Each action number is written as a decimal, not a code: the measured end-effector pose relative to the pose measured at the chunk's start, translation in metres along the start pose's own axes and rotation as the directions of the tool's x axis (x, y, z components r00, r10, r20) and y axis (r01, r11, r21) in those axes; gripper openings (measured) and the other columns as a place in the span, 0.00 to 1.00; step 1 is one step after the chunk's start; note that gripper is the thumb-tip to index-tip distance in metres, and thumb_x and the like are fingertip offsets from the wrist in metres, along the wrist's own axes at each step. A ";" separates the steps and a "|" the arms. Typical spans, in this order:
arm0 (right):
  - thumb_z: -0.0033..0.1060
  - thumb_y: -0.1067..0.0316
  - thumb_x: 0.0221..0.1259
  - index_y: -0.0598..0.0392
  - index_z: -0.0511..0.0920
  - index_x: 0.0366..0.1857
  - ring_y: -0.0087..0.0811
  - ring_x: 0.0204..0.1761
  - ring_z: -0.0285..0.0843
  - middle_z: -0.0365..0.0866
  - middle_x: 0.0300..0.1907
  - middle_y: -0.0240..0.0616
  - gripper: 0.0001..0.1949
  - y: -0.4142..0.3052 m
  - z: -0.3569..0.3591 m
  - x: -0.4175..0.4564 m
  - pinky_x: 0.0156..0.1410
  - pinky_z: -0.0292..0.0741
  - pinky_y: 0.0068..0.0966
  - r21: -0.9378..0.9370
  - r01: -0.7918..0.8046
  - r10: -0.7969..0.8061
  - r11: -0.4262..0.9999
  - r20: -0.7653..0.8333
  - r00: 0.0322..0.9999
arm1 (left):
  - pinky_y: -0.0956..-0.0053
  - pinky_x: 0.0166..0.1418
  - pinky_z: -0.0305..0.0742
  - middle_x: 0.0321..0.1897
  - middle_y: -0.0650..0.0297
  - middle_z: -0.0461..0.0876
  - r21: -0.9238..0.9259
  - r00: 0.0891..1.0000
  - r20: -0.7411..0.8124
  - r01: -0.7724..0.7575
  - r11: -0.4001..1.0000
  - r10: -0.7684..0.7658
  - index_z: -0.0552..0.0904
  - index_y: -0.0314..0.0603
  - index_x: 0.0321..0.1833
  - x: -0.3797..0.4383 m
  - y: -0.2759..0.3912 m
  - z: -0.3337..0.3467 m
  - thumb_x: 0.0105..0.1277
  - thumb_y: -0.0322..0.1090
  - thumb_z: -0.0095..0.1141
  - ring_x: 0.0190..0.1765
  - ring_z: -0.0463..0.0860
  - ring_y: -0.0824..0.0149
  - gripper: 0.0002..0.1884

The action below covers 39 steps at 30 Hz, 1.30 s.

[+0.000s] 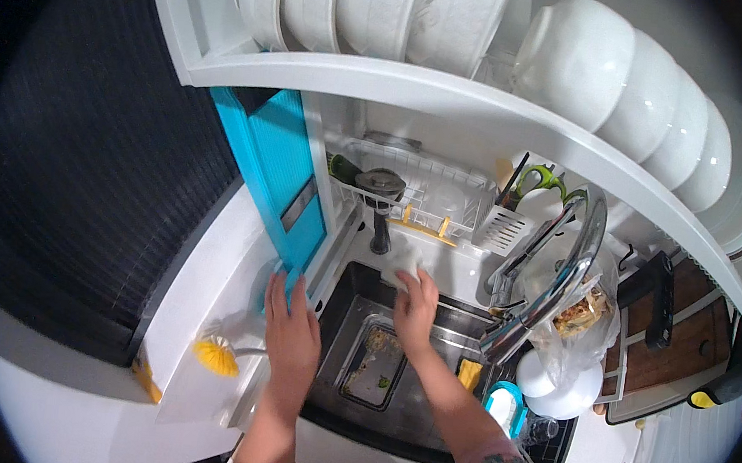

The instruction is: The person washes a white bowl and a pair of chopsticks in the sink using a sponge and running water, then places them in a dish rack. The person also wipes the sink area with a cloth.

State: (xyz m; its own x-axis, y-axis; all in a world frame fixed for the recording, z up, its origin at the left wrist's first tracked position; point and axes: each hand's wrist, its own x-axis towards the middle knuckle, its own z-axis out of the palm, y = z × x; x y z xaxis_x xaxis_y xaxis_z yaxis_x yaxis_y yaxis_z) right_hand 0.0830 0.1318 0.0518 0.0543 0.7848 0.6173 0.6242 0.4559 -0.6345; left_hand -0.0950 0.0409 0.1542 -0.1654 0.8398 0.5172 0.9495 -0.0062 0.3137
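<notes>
My right hand (pixel 415 311) holds a whitish cloth (pixel 402 266), blurred, over the counter strip at the sink's back edge. Fingers extended and slightly apart, my left hand (pixel 292 337) is at the lower end of a turquoise ribbed panel (pixel 274 170) with a metallic strip. Whether its fingertips touch the panel is hidden. Below and between the hands is a dark sink (pixel 418 411). Food scraps and a green bit lie in its rectangular drain basket (pixel 366 378). A yellow sponge or cloth (pixel 469 374) sits at the sink's right side.
A chrome faucet (pixel 540 299) arches over the right side, beside a clear bag of food (pixel 579 316). White bowls (pixel 566 387) stand right of the sink. A wire rack (pixel 441 191) is behind; a shelf (pixel 384 77) of dishes overhangs. A yellow brush (pixel 217 355) lies left.
</notes>
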 end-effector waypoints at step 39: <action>0.46 0.75 0.56 0.51 0.69 0.59 0.53 0.57 0.65 0.60 0.66 0.40 0.23 0.119 -0.046 -0.019 0.62 0.67 0.40 -0.673 0.054 0.161 0.738 0.253 0.954 | 0.58 0.56 0.70 0.51 0.47 0.75 -0.519 0.897 0.436 0.182 0.835 0.075 0.72 0.34 0.56 -0.161 -0.007 -0.020 0.63 0.29 0.55 0.54 0.73 0.44 0.18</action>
State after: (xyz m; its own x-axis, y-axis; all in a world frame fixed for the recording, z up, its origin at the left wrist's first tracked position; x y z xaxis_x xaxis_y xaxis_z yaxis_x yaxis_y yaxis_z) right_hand 0.1926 0.1519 -0.0140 -0.0450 0.9282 0.3692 0.9879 0.0962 -0.1215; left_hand -0.0800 -0.1056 0.0847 0.0391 0.9893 0.1403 0.6241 -0.1338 0.7698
